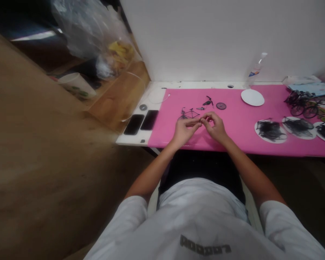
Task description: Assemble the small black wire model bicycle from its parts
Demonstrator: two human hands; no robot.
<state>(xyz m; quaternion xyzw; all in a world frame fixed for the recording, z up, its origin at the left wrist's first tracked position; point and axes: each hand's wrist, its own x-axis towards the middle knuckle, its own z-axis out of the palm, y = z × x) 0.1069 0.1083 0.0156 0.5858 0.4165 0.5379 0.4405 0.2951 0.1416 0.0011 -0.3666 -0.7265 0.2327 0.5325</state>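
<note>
My left hand (184, 130) and my right hand (216, 127) meet over the pink mat (233, 122), fingertips pinched together on a tiny dark part that I cannot make out. Just beyond my left hand lies a small black bicycle frame (190, 113). Further back lie a small dark handlebar-like piece (208, 102) and a dark round wheel (221, 105).
Two black phones (141, 122) lie on the white table at the mat's left. A white plate (252, 97) and a plastic bottle (255, 69) stand at the back. White plates with black parts (271, 130) and finished small bicycles (303, 104) sit at the right. A wooden panel (38, 151) fills the left.
</note>
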